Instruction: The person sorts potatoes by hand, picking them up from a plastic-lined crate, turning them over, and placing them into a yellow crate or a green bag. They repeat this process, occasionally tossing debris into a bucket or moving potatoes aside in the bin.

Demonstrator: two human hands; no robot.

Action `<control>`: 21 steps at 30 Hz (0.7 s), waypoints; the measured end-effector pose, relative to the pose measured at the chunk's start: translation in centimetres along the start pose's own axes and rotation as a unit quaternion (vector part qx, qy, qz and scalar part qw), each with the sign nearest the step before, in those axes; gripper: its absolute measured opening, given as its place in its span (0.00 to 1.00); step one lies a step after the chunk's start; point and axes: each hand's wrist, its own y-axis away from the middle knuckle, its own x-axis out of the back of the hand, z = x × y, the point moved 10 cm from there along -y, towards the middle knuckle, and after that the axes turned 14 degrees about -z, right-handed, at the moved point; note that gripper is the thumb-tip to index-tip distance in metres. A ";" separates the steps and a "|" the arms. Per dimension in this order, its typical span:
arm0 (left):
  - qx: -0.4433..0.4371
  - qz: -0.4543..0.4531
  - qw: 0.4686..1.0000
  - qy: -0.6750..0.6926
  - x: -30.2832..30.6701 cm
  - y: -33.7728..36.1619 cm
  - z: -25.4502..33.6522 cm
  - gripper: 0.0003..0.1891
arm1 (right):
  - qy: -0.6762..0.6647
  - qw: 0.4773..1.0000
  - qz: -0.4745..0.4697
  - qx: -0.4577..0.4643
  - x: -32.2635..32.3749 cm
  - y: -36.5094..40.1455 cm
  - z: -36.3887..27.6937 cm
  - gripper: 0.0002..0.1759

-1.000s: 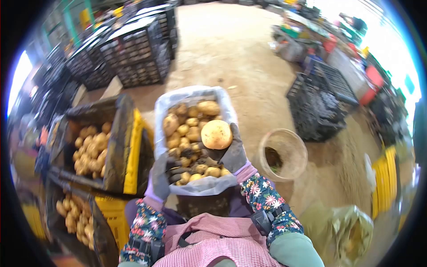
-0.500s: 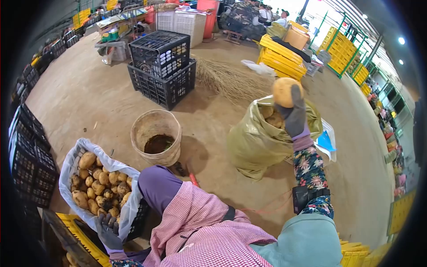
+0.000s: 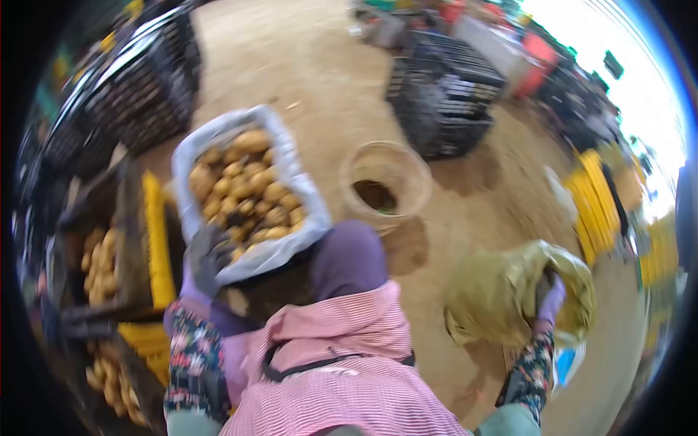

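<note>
My left hand [image 3: 209, 256], in a dark glove, is at the near left corner of a crate lined with a white bag [image 3: 297, 168], close against the potatoes [image 3: 247, 192]. Its fingers are smeared by motion. Several of these potatoes carry dark soil. On the right, my right hand [image 3: 547, 294] reaches into the mouth of an olive-green sack [image 3: 483, 294]. The sack's side and folds hide its fingers. No potato shows in that hand in this view.
A whitish bucket [image 3: 418, 190] with dark contents stands between crate and sack. Beyond it are stacked black crates [image 3: 443, 94]. More potatoes [image 3: 102, 269] fill containers on the left, beside a yellow crate edge [image 3: 156, 240]. Yellow crates [image 3: 596, 207] stand at far right.
My view has swung left. My right hand, which held a potato above the sack, is now down inside its mouth. My left hand has shifted from on the potatoes to the crate's corner.
</note>
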 end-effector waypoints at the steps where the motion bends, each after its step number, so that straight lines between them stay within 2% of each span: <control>1: -0.011 -0.012 0.999 0.030 0.2 -0.4 -0.2 0.25 | 0.254 0.966 0.007 0.044 -0.8 0.8 -4.0 0.18; 2: -0.036 -0.012 0.999 0.015 -0.6 0.0 0.9 0.24 | 0.326 0.945 -0.012 0.005 -1.1 1.2 -5.2 0.21; 3: -0.019 0.008 1.000 0.009 -0.6 0.0 1.4 0.23 | 0.439 0.897 -0.053 -0.002 -1.3 0.4 -4.9 0.21; 4: -0.013 0.025 0.999 -0.021 -0.6 -0.2 2.1 0.28 | 0.453 0.888 -0.073 -0.021 0.0 -1.5 -3.2 0.20; 5: -0.034 0.006 0.999 -0.017 -0.7 -0.6 2.5 0.28 | 0.279 0.959 -0.056 0.007 1.1 -2.4 -2.7 0.20; 6: -0.034 0.008 0.999 -0.015 -0.1 -1.3 2.8 0.29 | 0.389 0.918 -0.077 0.012 1.3 -4.1 -3.8 0.19; 7: -0.036 0.010 0.999 -0.012 0.4 -2.0 3.1 0.29 | 0.492 0.865 -0.091 0.023 -2.8 -3.2 -11.7 0.19; 9: -0.047 0.014 0.999 0.014 1.2 -3.2 3.8 0.28 | 0.679 0.706 0.058 0.192 -9.4 -3.3 -21.9 0.18; 11: -0.061 0.016 0.997 0.039 2.0 -4.0 3.7 0.28 | 0.473 0.808 -0.016 0.350 -20.1 -1.3 -29.6 0.19; 12: -0.059 0.022 0.996 0.061 2.6 -4.4 3.2 0.28 | 0.360 0.877 -0.102 0.300 -25.8 -2.7 -30.0 0.17; 13: -0.058 0.027 0.995 0.082 3.3 -4.9 2.8 0.27 | 0.054 0.966 -0.231 0.105 -33.1 -0.4 -30.5 0.17; 14: -0.058 0.037 0.993 0.100 4.0 -5.1 2.0 0.26 | 0.266 0.847 -0.351 0.298 -42.9 3.6 -32.6 0.18; 15: -0.057 0.046 0.991 0.114 4.5 -5.2 1.6 0.26 | 0.379 0.732 -0.376 0.423 -50.7 8.1 -33.5 0.21; 16: -0.057 0.051 0.992 0.096 4.6 -5.0 1.9 0.26 | 0.310 0.718 -0.494 0.380 -57.5 10.9 -31.3 0.25; 17: -0.056 0.059 0.994 0.077 4.8 -4.7 2.4 0.26 | 0.267 0.634 -0.607 0.399 -63.4 15.3 -30.7 0.28; 18: -0.054 0.056 0.996 0.053 4.8 -4.4 3.3 0.25 | 0.246 0.536 -0.640 0.493 -68.5 19.0 -29.1 0.31; 19: -0.053 0.072 0.994 0.061 5.6 -4.2 3.3 0.25 | 0.308 0.468 -0.650 0.514 -72.2 21.9 -27.4 0.33; 20: -0.064 0.078 0.993 0.068 6.3 -4.1 3.4 0.25 | 0.379 0.388 -0.616 0.571 -74.6 23.7 -24.5 0.34; 21: -0.072 0.082 0.991 0.074 6.9 -3.9 3.5 0.25 | 0.421 0.332 -0.602 0.591 -77.0 24.9 -21.1 0.33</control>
